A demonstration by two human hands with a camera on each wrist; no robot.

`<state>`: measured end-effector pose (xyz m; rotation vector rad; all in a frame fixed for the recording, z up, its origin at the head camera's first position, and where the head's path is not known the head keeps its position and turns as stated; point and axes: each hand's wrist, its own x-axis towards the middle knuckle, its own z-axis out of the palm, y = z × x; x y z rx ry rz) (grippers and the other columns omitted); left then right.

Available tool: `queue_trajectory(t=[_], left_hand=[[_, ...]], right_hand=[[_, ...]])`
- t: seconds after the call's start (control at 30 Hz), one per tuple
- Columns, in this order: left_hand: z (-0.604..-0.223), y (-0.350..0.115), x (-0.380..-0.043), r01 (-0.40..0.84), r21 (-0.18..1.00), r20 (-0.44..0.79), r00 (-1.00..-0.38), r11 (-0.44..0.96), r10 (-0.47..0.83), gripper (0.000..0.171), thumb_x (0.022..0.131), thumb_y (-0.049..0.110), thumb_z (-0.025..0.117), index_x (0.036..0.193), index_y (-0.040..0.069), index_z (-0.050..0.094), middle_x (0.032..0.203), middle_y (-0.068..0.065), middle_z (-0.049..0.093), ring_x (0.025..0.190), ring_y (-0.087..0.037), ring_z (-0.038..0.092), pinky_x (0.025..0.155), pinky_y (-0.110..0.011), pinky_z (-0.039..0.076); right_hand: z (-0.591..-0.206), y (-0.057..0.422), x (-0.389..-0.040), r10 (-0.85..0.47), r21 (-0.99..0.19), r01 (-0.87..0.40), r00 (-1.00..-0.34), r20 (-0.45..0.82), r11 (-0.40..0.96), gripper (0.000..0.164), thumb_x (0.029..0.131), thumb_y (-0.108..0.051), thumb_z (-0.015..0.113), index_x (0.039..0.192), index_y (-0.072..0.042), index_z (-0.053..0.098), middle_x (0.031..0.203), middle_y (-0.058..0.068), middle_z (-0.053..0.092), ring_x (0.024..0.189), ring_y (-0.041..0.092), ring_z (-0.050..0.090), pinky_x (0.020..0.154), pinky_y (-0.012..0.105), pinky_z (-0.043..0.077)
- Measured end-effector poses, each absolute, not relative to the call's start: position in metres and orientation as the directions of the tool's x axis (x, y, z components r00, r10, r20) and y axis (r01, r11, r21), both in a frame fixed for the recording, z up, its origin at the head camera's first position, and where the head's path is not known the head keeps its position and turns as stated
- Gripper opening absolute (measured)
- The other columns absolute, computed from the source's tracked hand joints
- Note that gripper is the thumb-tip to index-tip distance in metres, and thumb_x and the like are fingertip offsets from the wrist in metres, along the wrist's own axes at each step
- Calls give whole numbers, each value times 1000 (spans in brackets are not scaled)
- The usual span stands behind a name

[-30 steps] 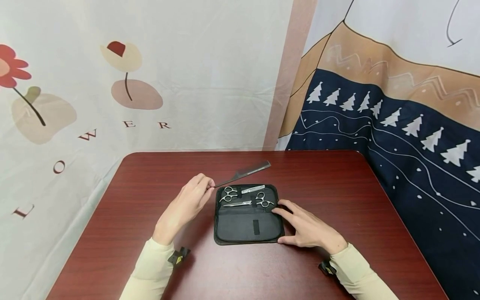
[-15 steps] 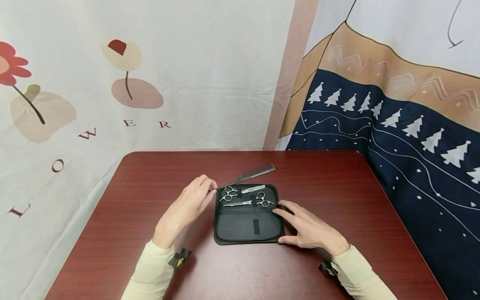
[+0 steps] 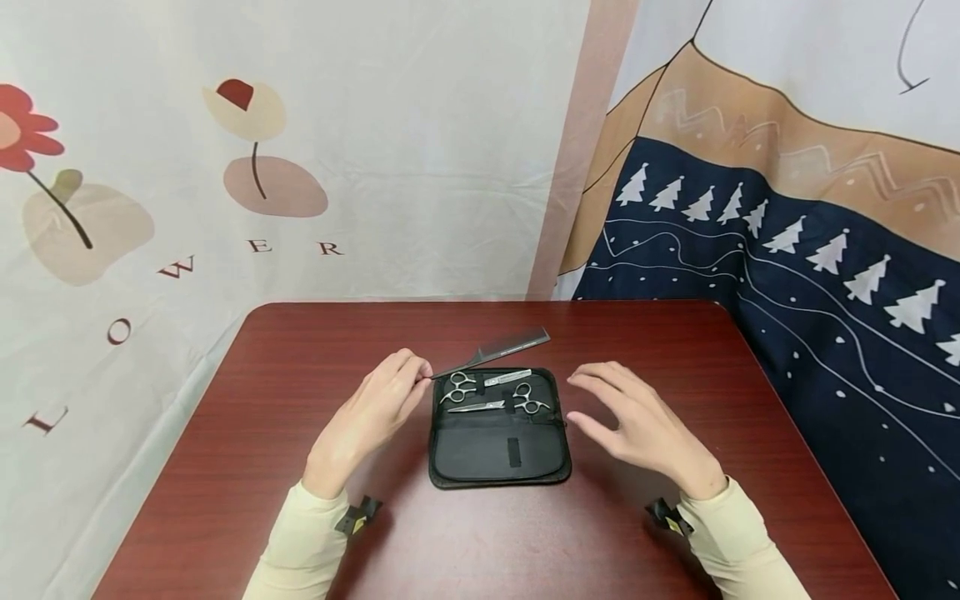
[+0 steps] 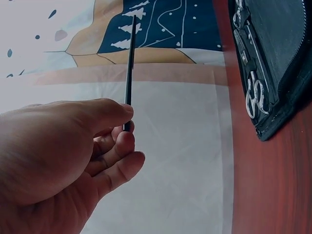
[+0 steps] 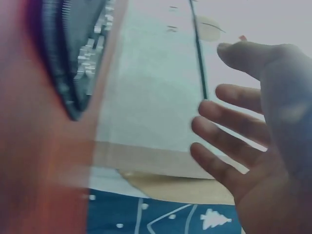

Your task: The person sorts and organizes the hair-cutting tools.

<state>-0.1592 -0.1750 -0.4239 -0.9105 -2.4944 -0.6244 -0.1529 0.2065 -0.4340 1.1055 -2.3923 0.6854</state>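
Note:
My left hand (image 3: 370,421) pinches the thin tail of a black tail comb (image 3: 510,344) between thumb and fingertips. The comb is held above the far edge of an open black zip case (image 3: 480,457), its toothed end pointing right. In the left wrist view the comb (image 4: 130,73) is seen nearly edge-on, upright from the grip. Two silver pairs of scissors lie in the case: one pair (image 3: 457,388) in the upper row and another pair (image 3: 530,405) below it. My right hand (image 3: 645,421) hovers right of the case with fingers spread, touching nothing.
The case lies on a reddish-brown wooden table (image 3: 300,350). Behind the table's far edge hangs a printed cloth backdrop (image 3: 420,150) with flowers at left and a navy tree pattern at right.
My right hand has come off the case's right edge, lifting up and to the right. The comb moved slightly right and down at first, then stayed in my left hand's pinch.

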Motion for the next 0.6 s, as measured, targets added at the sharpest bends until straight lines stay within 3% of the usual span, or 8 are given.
queue_trajectory(t=[0.13, 0.27, 0.6], left_hand=[[-423, -175, -158, 677, 260, 515, -701, 689, 494, 7, 92, -3, 66, 97, 2, 64, 89, -4, 57, 85, -17, 52, 73, -32, 51], [-421, -175, -156, 680, 258, 511, -699, 687, 500, 6, 93, -2, 66, 98, 2, 64, 89, -2, 56, 85, -15, 52, 74, -31, 52], [-416, -172, -152, 692, 241, 517, -685, 680, 514, 7, 93, -3, 65, 98, 1, 65, 89, -2, 56, 85, -16, 52, 74, -32, 51]], right_hand=[[-419, 199, -159, -537, -260, -825, -532, 655, 502, 47, 79, -14, 83, 123, -4, 72, 123, 11, 66, 116, 24, 57, 103, 30, 43], [-410, 189, -164, -515, -239, -854, -477, 712, 462, 51, 77, -10, 82, 126, -2, 71, 126, 13, 65, 117, 31, 55, 105, 32, 41], [-402, 166, -178, -554, -193, -884, -423, 717, 426, 62, 75, -12, 86, 132, 1, 66, 142, 17, 57, 134, 36, 44, 115, 43, 36]])
